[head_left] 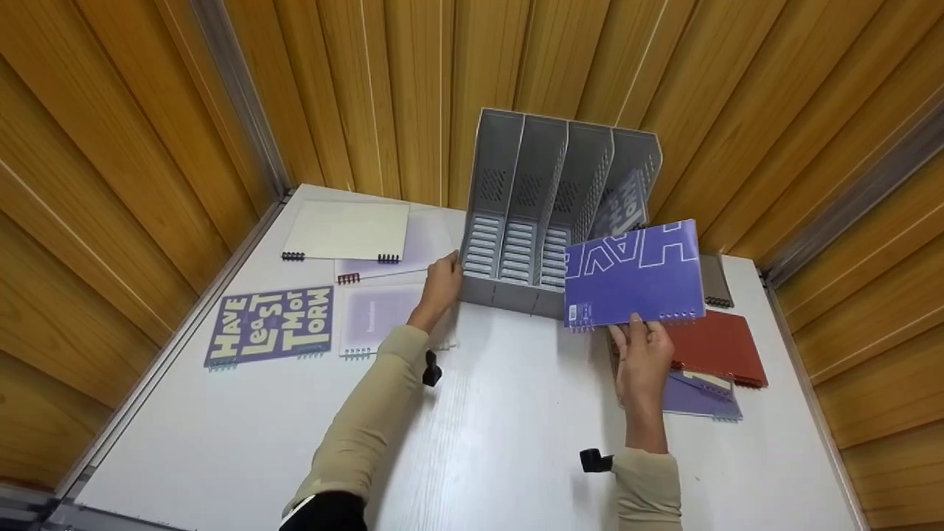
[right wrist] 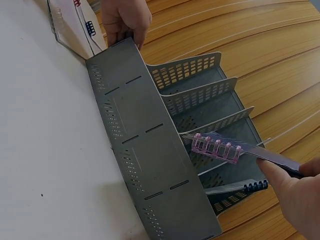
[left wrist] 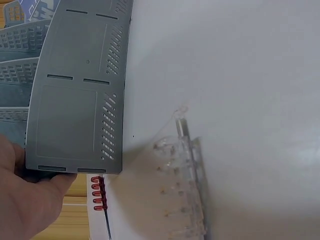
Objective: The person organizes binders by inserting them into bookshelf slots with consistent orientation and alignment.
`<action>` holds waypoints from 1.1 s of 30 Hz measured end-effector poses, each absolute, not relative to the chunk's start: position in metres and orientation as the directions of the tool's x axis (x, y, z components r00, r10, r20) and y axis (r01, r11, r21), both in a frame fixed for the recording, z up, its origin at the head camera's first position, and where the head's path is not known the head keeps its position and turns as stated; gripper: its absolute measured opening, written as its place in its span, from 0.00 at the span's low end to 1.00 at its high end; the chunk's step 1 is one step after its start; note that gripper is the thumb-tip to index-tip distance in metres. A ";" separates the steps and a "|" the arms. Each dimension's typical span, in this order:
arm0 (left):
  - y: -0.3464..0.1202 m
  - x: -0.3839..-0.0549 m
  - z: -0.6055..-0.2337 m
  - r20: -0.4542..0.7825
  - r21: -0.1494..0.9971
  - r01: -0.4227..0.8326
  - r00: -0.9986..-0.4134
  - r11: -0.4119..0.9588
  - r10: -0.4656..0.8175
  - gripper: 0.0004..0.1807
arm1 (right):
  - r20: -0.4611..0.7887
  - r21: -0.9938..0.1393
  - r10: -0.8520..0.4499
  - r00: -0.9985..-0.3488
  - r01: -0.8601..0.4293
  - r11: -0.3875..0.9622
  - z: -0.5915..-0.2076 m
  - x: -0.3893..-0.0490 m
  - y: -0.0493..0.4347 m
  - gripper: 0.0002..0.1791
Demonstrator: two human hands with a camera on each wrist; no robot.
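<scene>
A grey file organizer (head_left: 509, 295) with several upright compartments stands against the back wall. My left hand (head_left: 442, 284) grips its left side near the front corner; the left wrist view shows the thumb on the edge of the grey front panel (left wrist: 67, 120). In my right hand (head_left: 643, 354) is a purple spiral notebook (head_left: 634, 276), pinched by its lower ringed edge and tilted before the right-hand compartments. Its pink rings (right wrist: 217, 147) show over the compartments in the right wrist view. Another notebook (head_left: 625, 200) with lettering stands in the rightmost compartment, partly hidden by the purple one.
On the left lie a cream notebook (head_left: 346, 227), a lettered purple notebook (head_left: 271, 324) and pale lilac notebooks (head_left: 376, 317). At right are a red notebook (head_left: 719, 346), a purple one (head_left: 700, 402) beneath it, and a dark one (head_left: 714, 280). Wooden walls enclose the white table (head_left: 501, 413).
</scene>
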State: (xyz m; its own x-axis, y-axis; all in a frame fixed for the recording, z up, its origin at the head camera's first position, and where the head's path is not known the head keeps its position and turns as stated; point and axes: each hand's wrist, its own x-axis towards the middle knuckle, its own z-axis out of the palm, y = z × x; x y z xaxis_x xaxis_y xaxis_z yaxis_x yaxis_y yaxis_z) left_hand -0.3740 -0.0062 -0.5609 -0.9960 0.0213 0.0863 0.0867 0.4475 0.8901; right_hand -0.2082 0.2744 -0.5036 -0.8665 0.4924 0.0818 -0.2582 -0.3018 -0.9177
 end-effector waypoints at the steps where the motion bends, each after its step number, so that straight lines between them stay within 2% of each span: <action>1: -0.006 -0.374 -0.561 0.088 0.889 0.089 -0.996 0.449 0.022 0.23 | 0.089 -0.920 0.502 -0.861 -0.264 -0.290 -0.503 -0.209 0.276 0.11; 8: -0.006 -0.374 -0.562 0.070 0.904 0.082 -0.997 0.419 0.045 0.24 | 0.138 -0.967 0.555 -0.820 -0.234 -0.105 -0.500 -0.214 0.291 0.12; 20: -0.008 -0.375 -0.562 0.072 0.898 0.081 -0.997 0.433 0.036 0.23 | 0.140 -0.968 0.574 -0.807 -0.234 -0.093 -0.507 -0.214 0.306 0.18; 28: -0.009 -0.375 -0.565 0.087 0.890 0.091 -0.996 0.446 0.030 0.23 | 0.173 -0.985 0.611 -0.772 -0.142 0.099 -0.512 -0.231 0.311 0.16; 33: -0.010 -0.376 -0.565 0.080 0.895 0.085 -0.996 0.438 0.029 0.23 | 0.180 -0.984 0.604 -0.777 -0.148 0.103 -0.510 -0.243 0.312 0.15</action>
State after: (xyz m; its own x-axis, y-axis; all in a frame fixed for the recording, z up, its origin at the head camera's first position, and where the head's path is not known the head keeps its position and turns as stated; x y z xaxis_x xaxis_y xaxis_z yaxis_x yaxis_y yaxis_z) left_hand -0.3761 -0.0104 -0.5654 -0.9963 0.0292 0.0803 0.0850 0.4382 0.8949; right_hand -0.2427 0.3115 -0.5096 -0.7767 0.6036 0.1801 -0.1484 0.1025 -0.9836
